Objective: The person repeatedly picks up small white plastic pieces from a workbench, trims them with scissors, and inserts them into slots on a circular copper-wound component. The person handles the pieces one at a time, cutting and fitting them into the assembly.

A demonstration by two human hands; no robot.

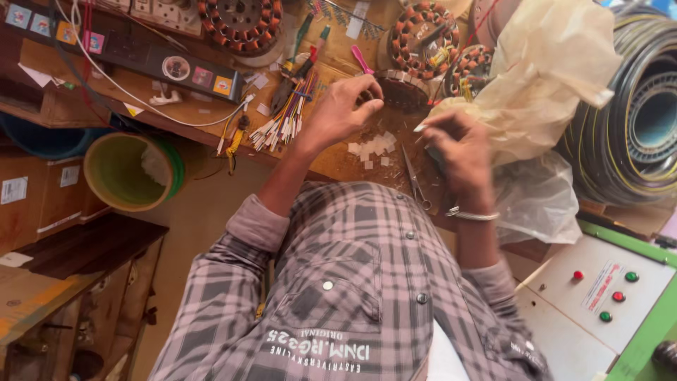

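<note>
Both arms reached toward the upper middle of the frame; left hand (345, 106) fingers curled, right hand (458, 144) loosely closed.

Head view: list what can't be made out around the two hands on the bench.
- Right hand: blurred by motion; whether it holds anything cannot be told.
- Left hand: its fingertips cover the near rim of the round wound core, so the grip is unclear.
- Scissors: thin and small; open or closed is uncertain.
- Clear plastic bag: contents too crumpled to see.
- Hose coil: cut off by the right edge.
</note>
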